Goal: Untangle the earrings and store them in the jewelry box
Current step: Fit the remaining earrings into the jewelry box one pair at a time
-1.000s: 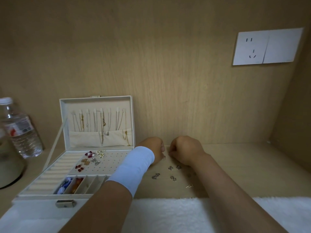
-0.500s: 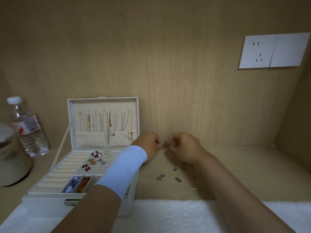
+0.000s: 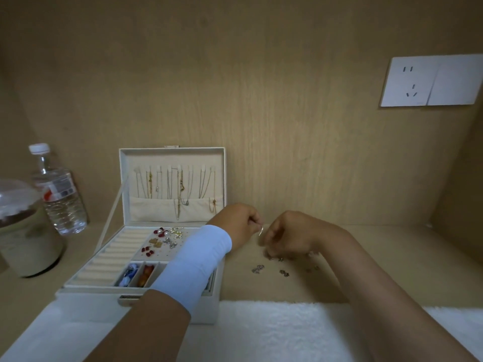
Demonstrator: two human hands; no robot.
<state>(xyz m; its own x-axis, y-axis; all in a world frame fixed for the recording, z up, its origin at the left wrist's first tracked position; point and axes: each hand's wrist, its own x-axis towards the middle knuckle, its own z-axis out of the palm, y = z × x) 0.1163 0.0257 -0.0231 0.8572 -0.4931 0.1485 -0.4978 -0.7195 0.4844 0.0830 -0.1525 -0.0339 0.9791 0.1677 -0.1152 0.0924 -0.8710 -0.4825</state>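
Head view: open jewelry box [image 3: 172, 152] at the left, lid upright.
Left hand [image 3: 239, 223]: pinches a thin hook earring [image 3: 260, 230], raised just right of the box.
Right hand [image 3: 292, 235]: fingers curled downward, blurred; cannot tell its grip.
Loose earrings [image 3: 258, 269]: scattered on the shelf [image 3: 392, 257], near that hand.
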